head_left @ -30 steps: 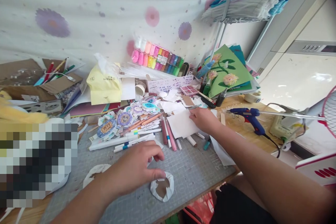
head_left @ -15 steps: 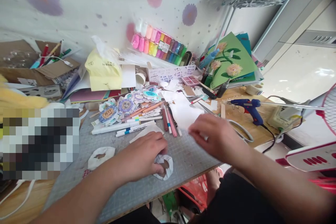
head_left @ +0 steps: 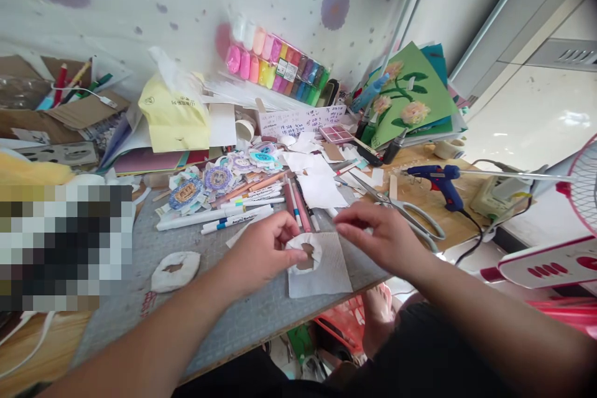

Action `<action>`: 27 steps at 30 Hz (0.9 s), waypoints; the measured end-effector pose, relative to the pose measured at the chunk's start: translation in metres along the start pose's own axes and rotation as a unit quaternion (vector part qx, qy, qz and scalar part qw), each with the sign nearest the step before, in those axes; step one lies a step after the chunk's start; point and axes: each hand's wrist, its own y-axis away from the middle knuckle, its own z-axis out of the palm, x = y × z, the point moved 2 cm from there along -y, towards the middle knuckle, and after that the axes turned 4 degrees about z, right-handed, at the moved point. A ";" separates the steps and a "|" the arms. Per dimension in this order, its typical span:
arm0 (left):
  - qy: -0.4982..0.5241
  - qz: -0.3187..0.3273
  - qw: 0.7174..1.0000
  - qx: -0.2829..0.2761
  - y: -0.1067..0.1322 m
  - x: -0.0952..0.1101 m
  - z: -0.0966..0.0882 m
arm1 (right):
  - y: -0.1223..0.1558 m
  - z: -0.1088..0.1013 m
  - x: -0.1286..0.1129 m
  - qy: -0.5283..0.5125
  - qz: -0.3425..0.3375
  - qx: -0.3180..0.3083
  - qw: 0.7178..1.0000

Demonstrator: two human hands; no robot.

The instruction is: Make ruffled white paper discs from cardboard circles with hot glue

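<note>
My left hand (head_left: 261, 252) pinches a small round white paper piece with a brown middle (head_left: 305, 254) and holds it on a white paper square (head_left: 321, 277) lying on the grey cutting mat (head_left: 261, 317). My right hand (head_left: 380, 237) hovers at the square's far right corner, fingers curled and pinched together; what they hold, if anything, I cannot make out. A second round white piece (head_left: 175, 268) lies on the mat to the left. Scissors (head_left: 403, 211) rest just beyond my right hand.
Markers and pencils (head_left: 242, 211) and round paper badges (head_left: 205, 183) crowd the mat's far side. A blue glue gun (head_left: 441, 180) lies at the right on the wooden table. A yellow bag (head_left: 175, 118), colour clay set (head_left: 275, 68) and green card (head_left: 410, 102) stand behind.
My right hand brought a white paper square from the pile toward me onto the mat. My left hand lifted the round piece and set it on that square.
</note>
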 end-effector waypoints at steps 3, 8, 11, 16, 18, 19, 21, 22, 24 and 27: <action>-0.106 0.025 0.994 0.028 -0.005 0.000 0.019 | -0.011 -0.003 0.011 0.083 0.052 -0.013 0.995; -0.305 0.086 0.948 0.007 -0.008 0.001 0.025 | -0.015 0.009 0.011 0.223 0.015 -0.093 0.970; -0.353 0.108 0.929 -0.018 -0.006 0.000 0.022 | -0.015 0.014 0.010 0.257 0.013 -0.106 0.961; -0.352 0.112 0.928 -0.045 -0.004 -0.001 0.025 | -0.017 0.017 0.011 0.305 0.006 -0.124 0.944; -0.348 0.113 0.930 -0.048 -0.004 -0.001 0.026 | -0.017 0.018 0.011 0.322 0.000 -0.127 0.938; -0.346 0.114 0.930 -0.049 -0.004 0.000 0.027 | -0.016 0.019 0.011 0.329 -0.004 -0.130 0.935; -0.340 0.118 0.931 -0.054 -0.003 0.000 0.027 | -0.015 0.022 0.011 0.340 -0.017 -0.138 0.930; -0.336 0.122 0.932 -0.057 -0.003 0.000 0.027 | -0.015 0.023 0.012 0.345 -0.024 -0.142 0.927; -0.328 0.129 0.933 -0.065 -0.002 0.001 0.027 | -0.014 0.026 0.012 0.352 -0.035 -0.148 0.924; -0.325 0.133 0.933 -0.072 0.000 0.002 0.027 | -0.014 0.025 0.012 0.355 -0.034 -0.147 0.923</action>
